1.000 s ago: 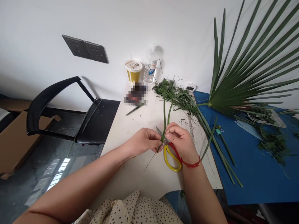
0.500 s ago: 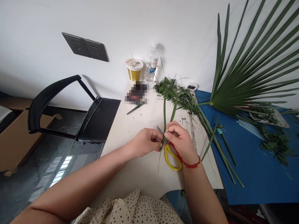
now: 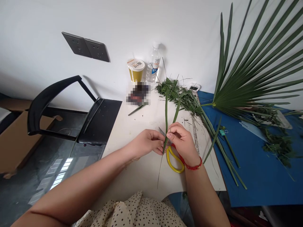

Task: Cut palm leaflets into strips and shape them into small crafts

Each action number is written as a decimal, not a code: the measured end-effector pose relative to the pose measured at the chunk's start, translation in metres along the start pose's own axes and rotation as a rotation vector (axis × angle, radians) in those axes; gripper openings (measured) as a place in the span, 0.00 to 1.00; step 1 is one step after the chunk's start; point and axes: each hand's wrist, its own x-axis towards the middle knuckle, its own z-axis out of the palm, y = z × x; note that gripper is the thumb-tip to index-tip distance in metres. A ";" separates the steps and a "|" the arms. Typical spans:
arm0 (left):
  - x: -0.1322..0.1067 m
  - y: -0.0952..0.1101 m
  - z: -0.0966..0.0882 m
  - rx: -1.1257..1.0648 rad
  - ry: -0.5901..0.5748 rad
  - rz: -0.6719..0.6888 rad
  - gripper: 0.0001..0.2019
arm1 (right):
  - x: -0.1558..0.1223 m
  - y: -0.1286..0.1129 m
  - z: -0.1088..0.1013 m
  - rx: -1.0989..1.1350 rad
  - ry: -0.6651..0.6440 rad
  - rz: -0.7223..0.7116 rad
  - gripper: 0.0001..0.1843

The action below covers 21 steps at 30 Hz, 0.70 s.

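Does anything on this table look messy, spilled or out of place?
Yes: green leaf scraps lie scattered over the white table and the blue mat. The left hand and right hand pinch a leaf strip; nothing looks spilled.

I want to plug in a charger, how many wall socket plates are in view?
2, side by side on the wall above the black chair: left plate, right plate. None looks hidden.

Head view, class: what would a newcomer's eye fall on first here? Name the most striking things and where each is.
A big fan-shaped palm leaf spreads over the blue mat at the upper right. At the centre, the left hand and right hand pinch thin green leaf strips above the white table, with yellow-handled scissors just under the right hand.
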 end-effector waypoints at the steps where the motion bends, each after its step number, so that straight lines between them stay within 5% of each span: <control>1: 0.000 0.000 -0.001 -0.018 -0.001 -0.006 0.05 | 0.000 -0.001 0.000 0.002 -0.002 -0.004 0.08; 14: 0.000 -0.005 -0.005 -0.335 -0.132 -0.179 0.15 | -0.002 -0.004 -0.003 0.022 0.039 -0.206 0.07; 21: -0.008 -0.006 0.004 -0.231 -0.071 -0.026 0.15 | -0.003 -0.003 0.002 0.026 0.125 -0.305 0.07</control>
